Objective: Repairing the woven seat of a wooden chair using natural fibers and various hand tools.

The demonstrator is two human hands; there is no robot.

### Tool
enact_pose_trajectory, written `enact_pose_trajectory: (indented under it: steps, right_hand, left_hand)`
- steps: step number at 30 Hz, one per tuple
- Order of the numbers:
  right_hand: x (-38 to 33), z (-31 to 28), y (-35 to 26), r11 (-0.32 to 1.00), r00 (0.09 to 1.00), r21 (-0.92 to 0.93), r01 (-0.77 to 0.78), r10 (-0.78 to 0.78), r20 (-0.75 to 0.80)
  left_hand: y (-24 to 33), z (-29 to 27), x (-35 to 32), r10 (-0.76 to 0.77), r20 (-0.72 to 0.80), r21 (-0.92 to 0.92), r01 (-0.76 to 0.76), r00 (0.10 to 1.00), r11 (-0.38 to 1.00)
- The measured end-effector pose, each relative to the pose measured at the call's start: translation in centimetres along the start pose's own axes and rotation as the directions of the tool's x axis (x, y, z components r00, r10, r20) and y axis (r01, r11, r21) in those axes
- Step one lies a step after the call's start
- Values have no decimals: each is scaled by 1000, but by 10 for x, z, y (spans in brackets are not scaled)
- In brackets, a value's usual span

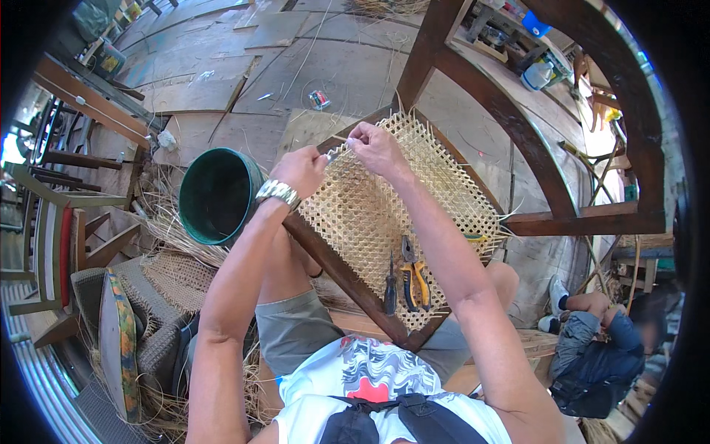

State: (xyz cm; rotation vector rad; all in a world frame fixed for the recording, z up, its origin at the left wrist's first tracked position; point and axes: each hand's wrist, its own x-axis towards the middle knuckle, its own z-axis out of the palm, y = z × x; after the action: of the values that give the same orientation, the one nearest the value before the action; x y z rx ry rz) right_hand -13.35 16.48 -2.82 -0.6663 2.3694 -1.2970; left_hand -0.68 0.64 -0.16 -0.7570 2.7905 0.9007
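Observation:
A woven cane chair seat (355, 214) in a dark wooden frame lies across my lap. At its far left edge my left hand (299, 172), with a metal-band watch at the wrist, is closed; a small shiny piece shows at its fingertips, too small to name. Just right of it, my right hand (376, 152) pinches a pale cane strand (338, 138) over the same edge. Yellow-and-black pliers (414, 277) and a dark-handled screwdriver (390, 287) rest on the near part of the weave. Loose cane ends stick out along the far and right edges.
A green bucket (211, 194) stands left of the frame, beside loose cane strands (166, 222). The chair's curved wooden part (510, 118) rises at right. Chair frames (59, 222) stand at far left. Another person (603, 348) sits at lower right.

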Motion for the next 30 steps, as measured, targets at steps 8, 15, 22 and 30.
enact_pose_trajectory:
  steps: [8,15,22,30]
  right_hand:
    - [21,-32,3,958,978,-279,-65,117,172]
    - [24,-35,-15,875,981,-472,108,-16,194]
    - [33,-33,2,871,955,-460,173,-34,296]
    - [-6,-16,-4,864,974,-459,208,-143,174]
  left_hand:
    - [55,-19,20,12,188,429,-93,982,899]
    - [69,-10,29,34,108,465,-81,994,882]
    - [52,24,7,126,-38,299,-109,991,948]
    - [39,9,28,5,104,242,-30,995,970]
